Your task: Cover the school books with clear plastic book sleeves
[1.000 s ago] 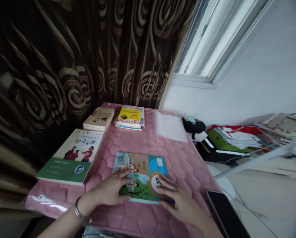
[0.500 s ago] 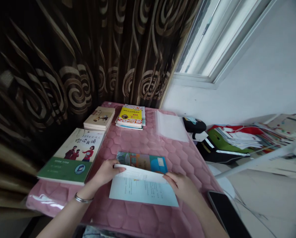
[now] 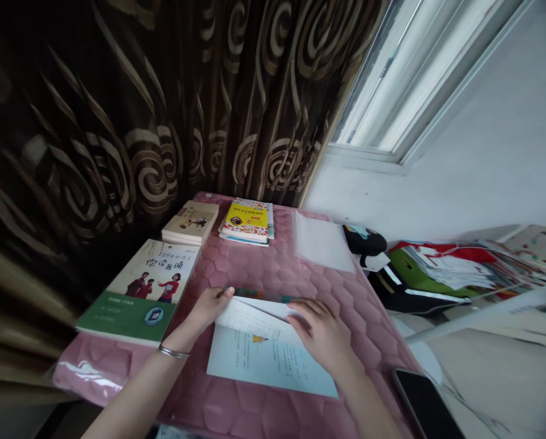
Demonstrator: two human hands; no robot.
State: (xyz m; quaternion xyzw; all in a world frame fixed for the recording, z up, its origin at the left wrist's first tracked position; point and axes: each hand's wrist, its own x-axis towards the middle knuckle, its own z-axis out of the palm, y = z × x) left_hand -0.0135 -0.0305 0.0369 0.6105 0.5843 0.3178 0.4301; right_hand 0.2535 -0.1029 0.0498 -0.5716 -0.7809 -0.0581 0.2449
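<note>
An open book (image 3: 266, 363) with printed pages and a small yellow picture lies on the pink padded table cover. Its upper part is lifted, and strips of its colourful cover show behind the raised pages. My left hand (image 3: 211, 311), with a silver bracelet at the wrist, pinches the book's upper left corner between thumb and fingers. At the upper right, my right hand (image 3: 321, 329) is closed on the raised pages, its fingers behind and thumb in front. How many sheets the right hand holds, I cannot tell.
A green and white book (image 3: 140, 292) lies to the left, with stacked beige books (image 3: 190, 221) behind it. Further back are a yellow-covered book (image 3: 247, 216) and a clear plastic sheet (image 3: 323, 244). A phone (image 3: 426, 396) rests by the right edge. Patterned curtains (image 3: 236, 122) hang behind.
My right hand has moved over the book's upper right, curling further around the raised pages. The pages now stand apart in a gap. The view has shifted slightly.
</note>
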